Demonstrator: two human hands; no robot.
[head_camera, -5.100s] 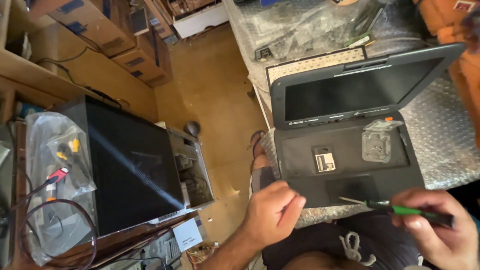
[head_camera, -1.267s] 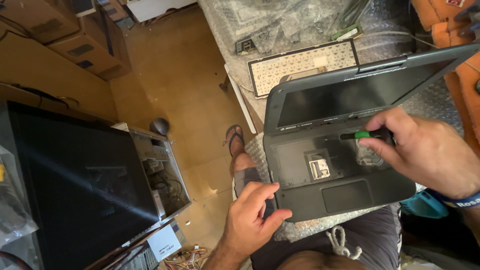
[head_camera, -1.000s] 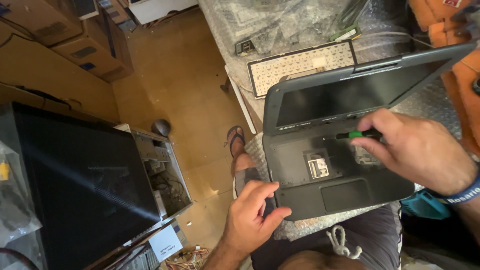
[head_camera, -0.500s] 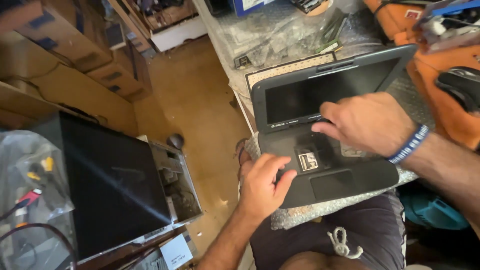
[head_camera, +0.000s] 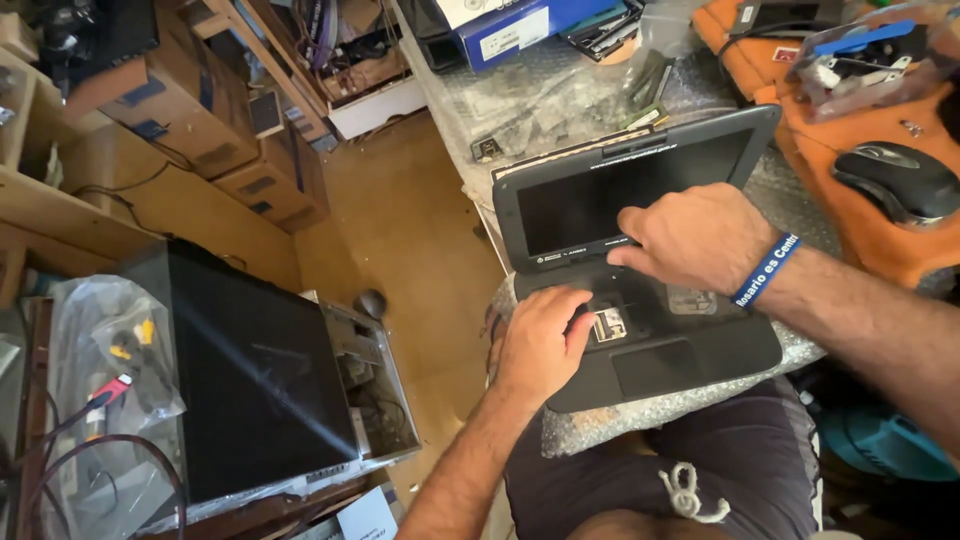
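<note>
**Kid:** Both hands are on the dark grey plastic laptop (head_camera: 640, 290). What are they doing?

**Helper:** His left hand (head_camera: 540, 345) lies flat on the left side of the bottom half, with its fingers bent over the bare inside. It presses down and pinches nothing. His right hand (head_camera: 695, 240) sits where the screen meets the bottom half. Its fingers are curled down, and I cannot tell if they pinch anything, because the hand hides them.

**Kid:** Where is the laptop?

**Helper:** It lies open on his lap, on a sheet of clear bubble wrap (head_camera: 650, 415) that hangs over the near edge of the desk.

**Kid:** Where are the keys?

**Helper:** They are already off. A flat pale keyboard panel (head_camera: 545, 160) peeks out on the desk just behind the screen. So I think the taking apart has begun, but the screen and touchpad are still on, and much is left.

**Kid:** What else is there?

**Helper:** A grey computer mouse (head_camera: 895, 180) rests on an orange cloth (head_camera: 860, 230) at the right edge of the desk. Down on the floor to his left stands an open computer case with a shiny black side (head_camera: 260, 380).
</note>
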